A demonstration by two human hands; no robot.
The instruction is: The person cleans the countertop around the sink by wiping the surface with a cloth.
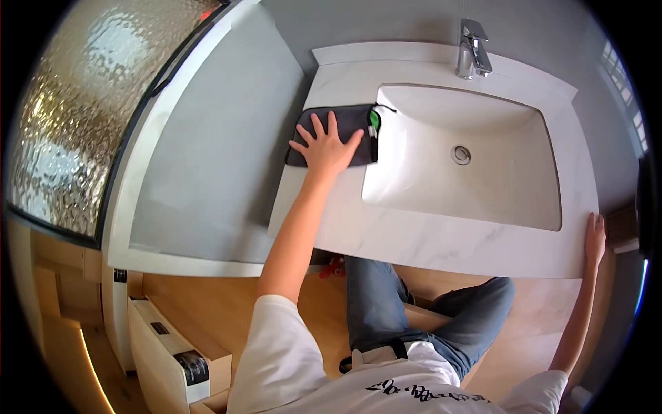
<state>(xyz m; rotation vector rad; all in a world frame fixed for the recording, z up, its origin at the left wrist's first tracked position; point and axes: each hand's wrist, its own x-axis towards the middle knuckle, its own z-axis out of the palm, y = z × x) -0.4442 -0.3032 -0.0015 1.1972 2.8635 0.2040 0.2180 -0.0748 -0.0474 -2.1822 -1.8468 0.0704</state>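
Observation:
A dark grey drawstring pouch [358,146] lies flat on the white marbled countertop [338,214], left of the sink. Something green shows at its right end, where a black cord reaches over the sink's edge. My left hand [327,146] rests on top of the pouch with its fingers spread. At the counter's right edge is my right hand [595,238], its fingers together against the side; whether they grip anything there is hidden.
The white basin [427,165] with a round drain is sunk in the counter, and a chrome faucet [472,52] stands behind it. A grey wall panel [214,152] rises at the left. Cardboard boxes [162,345] are on the floor at lower left.

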